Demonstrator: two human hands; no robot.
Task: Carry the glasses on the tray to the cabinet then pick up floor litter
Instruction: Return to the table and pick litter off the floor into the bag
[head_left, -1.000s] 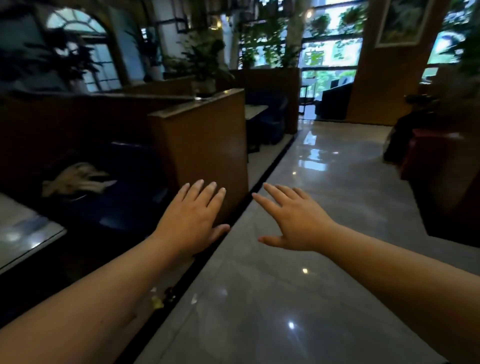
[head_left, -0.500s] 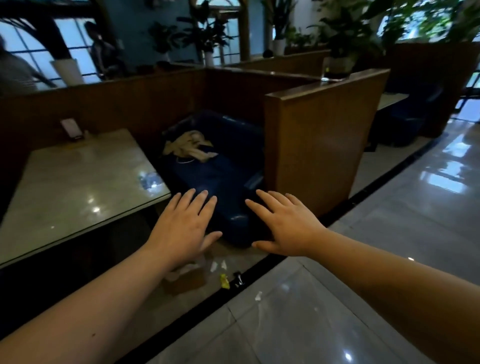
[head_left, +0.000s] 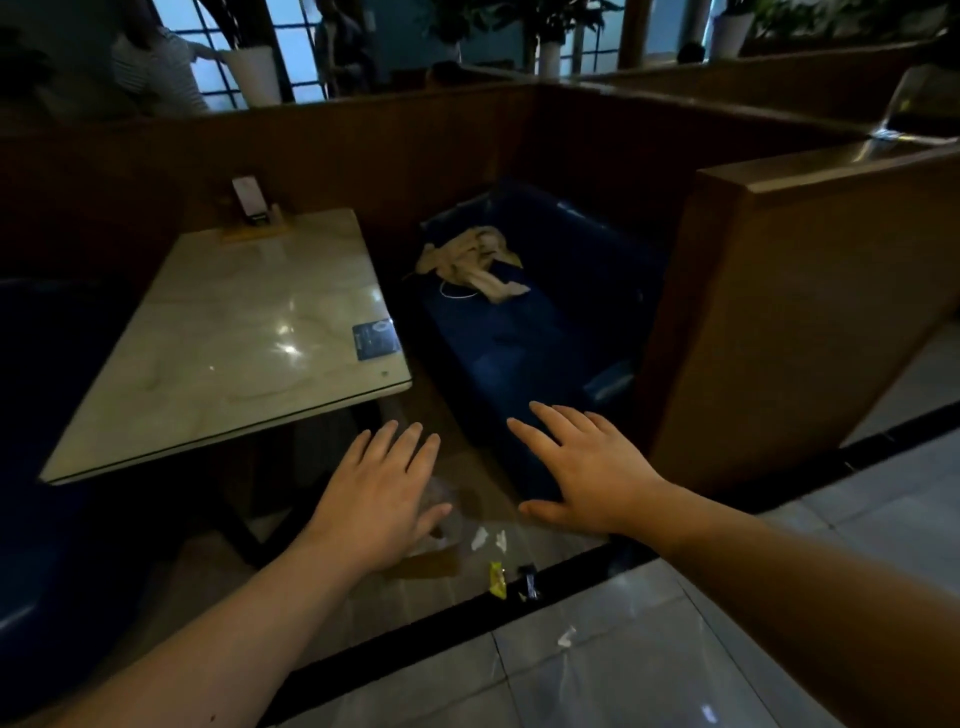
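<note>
Litter lies on the floor at the mouth of a booth: a yellow wrapper (head_left: 497, 580), a small black wrapper (head_left: 529, 582), two white paper scraps (head_left: 488, 539), another white scrap (head_left: 566, 636) on the grey tiles, and a clear plastic piece (head_left: 442, 506) partly hidden under my left hand. My left hand (head_left: 381, 498) hovers palm down, fingers spread, empty. My right hand (head_left: 589, 469) is stretched out flat over the sofa's near end, also empty. No tray or glasses are in view.
A marble-top table (head_left: 249, 332) with a blue card (head_left: 375, 339) and a menu stand (head_left: 251, 202) stands left. A blue sofa (head_left: 524, 343) holds a beige cloth (head_left: 475, 262). Wooden partitions (head_left: 800, 312) enclose the booth. A black floor strip (head_left: 571, 582) edges the glossy tiles. People stand far back left.
My view has swung left and down from the aisle to the booth. The table, sofa and floor litter have come into fuller view; both hands stay open and stretched forward.
</note>
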